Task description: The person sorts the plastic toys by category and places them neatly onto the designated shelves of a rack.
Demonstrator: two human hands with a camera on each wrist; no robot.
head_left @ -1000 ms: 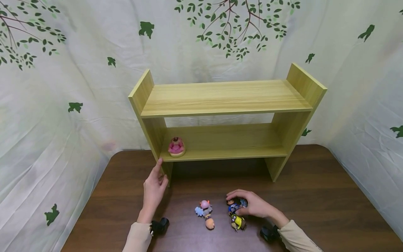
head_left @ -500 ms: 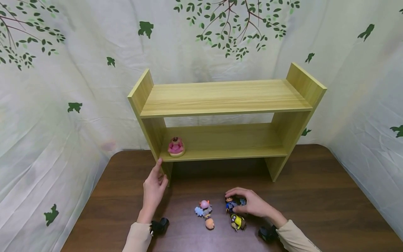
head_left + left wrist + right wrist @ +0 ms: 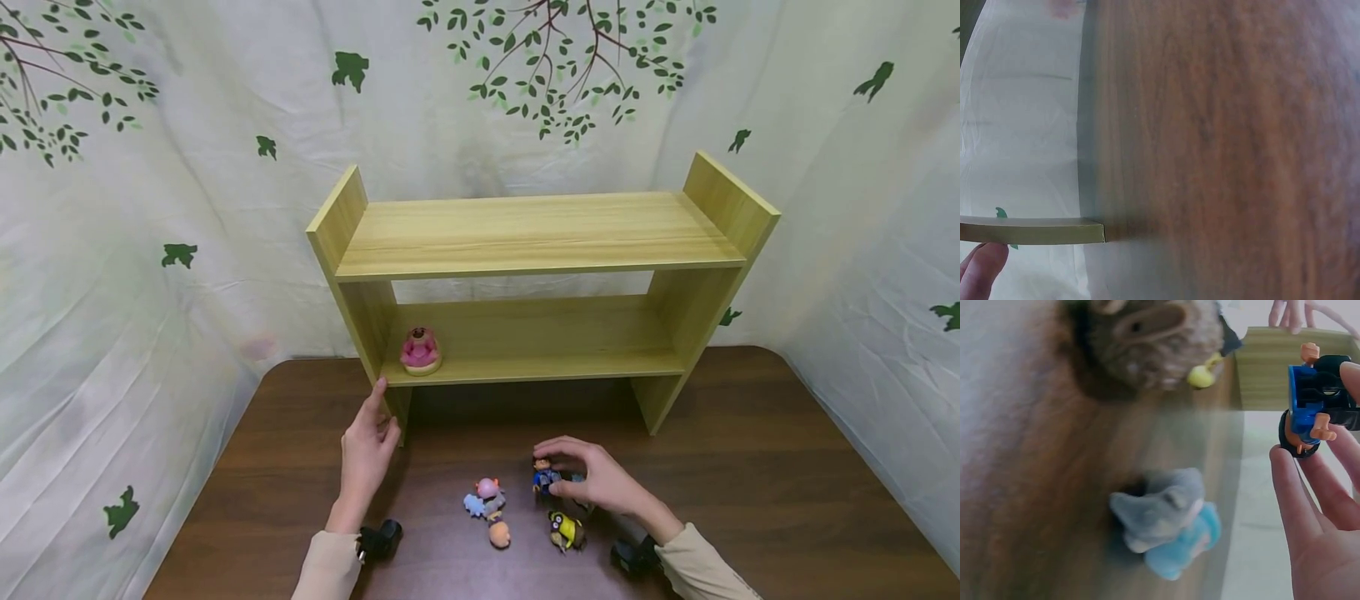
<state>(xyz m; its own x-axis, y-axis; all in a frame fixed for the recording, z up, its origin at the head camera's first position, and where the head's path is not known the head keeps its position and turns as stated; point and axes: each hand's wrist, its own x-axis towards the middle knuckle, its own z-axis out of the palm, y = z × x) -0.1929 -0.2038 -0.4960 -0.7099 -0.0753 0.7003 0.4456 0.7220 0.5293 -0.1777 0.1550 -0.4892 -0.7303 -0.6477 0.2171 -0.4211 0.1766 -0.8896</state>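
Note:
My right hand (image 3: 600,479) pinches a small toy figure (image 3: 543,477) between thumb and fingers. In the right wrist view this figure (image 3: 1310,403) has dark hair, a blue top and black parts. Below it on the table lies a yellow and brown toy figure (image 3: 567,531). A grey and light-blue toy (image 3: 1172,519) lies beside the hand in the right wrist view. My left hand (image 3: 367,450) touches the left side of the wooden shelf (image 3: 540,236) with an extended index finger. The left wrist view shows that fingertip (image 3: 988,259) against the panel's edge.
A pink bear figure (image 3: 421,352) sits at the left end of the shelf's middle board. Several small toys, among them a pink-headed one (image 3: 487,488) and a light-blue one (image 3: 474,504), lie between the hands on the brown table (image 3: 262,500). Patterned cloth (image 3: 480,167) hangs behind.
My right hand has drawn the blue-topped figure slightly left and away from me, apart from the yellow and brown figure. The left hand has stayed on the shelf's side.

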